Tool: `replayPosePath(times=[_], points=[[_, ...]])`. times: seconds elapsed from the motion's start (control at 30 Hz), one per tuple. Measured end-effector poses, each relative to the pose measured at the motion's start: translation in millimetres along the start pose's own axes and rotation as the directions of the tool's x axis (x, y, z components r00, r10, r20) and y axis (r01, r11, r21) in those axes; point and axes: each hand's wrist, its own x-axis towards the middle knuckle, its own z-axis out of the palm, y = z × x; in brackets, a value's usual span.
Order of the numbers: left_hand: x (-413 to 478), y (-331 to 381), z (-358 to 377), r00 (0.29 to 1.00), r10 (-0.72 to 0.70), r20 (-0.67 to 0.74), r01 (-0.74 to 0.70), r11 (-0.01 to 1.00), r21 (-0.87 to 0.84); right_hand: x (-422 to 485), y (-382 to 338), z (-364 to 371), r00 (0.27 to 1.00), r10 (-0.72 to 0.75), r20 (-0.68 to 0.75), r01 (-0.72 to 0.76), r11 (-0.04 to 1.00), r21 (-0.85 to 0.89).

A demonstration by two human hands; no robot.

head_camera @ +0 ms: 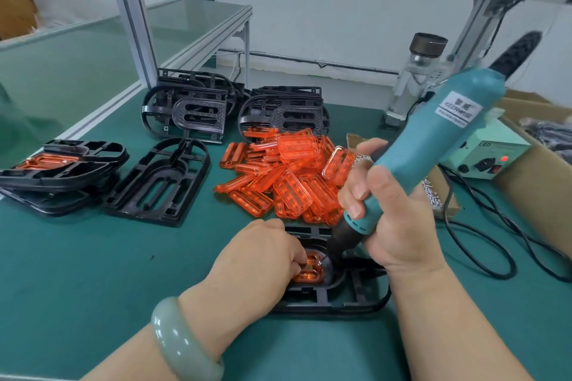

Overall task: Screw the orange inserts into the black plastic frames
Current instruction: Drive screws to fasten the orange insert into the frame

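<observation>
A black plastic frame (pixel 356 294) lies on the green mat near me, with an orange insert (pixel 311 271) seated in its opening. My left hand (pixel 260 260) rests on the frame, its curled fingertips pressing on the insert. My right hand (pixel 393 210) grips a teal electric screwdriver (pixel 433 139), tilted, with its dark tip (pixel 335 246) down at the insert's right edge. A small screw seems to sit under the tip. A heap of loose orange inserts (pixel 288 176) lies just beyond.
Stacks of black frames (pixel 192 105) stand at the back, and a lone frame (pixel 164 179) lies at the left. Frames holding orange inserts (pixel 58 170) are piled far left. A power box (pixel 483 158), cables (pixel 483 244), a cardboard box (pixel 538 170), loose screws and a bottle (pixel 418 71) crowd the right.
</observation>
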Motion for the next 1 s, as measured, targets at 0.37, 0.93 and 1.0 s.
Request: replayPosePath(times=[0.37,0.93,1.0], points=[[-1.1,2.9,3.0,0.999,0.035,-0.04,-0.031,0.994,0.105,-0.1,0.9,-3.4,1.0,-0.005,-0.015,0.005,1.0,0.001],[-2.6,5.0,1.3,0.998,0.028,-0.051,-0.022,0.994,0.111,2.0,5.3,0.5,0.999,0.012,0.048,-0.011,1.0,-0.029],[-2.0,5.0,1.2,0.999,0.023,-0.038,-0.018,0.993,0.117,3.6,6.1,-2.0,0.998,0.02,0.055,-0.02,1.0,0.005]])
